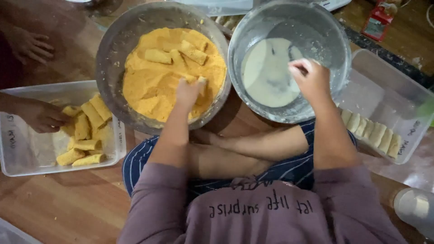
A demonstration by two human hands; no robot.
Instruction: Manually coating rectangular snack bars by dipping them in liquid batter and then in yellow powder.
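Fingers (199, 83) press powdery orange crumbs (153, 86); batter (266, 74) glossy.

Red packet (379, 19), white bottle (414, 207), wooden floor (68, 208)

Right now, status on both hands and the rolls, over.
Left hand in crumb bowl, gripping a roll. Right hand dipping in batter bowl, grip unclear. Another person's hand in the coated-roll tub beside.

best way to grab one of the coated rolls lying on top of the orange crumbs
Take a coated roll across its long sides near the middle, coming straight down from above. It lies flat on the crumbs with its top exposed, and the bowl wall blocks a sideways approach.
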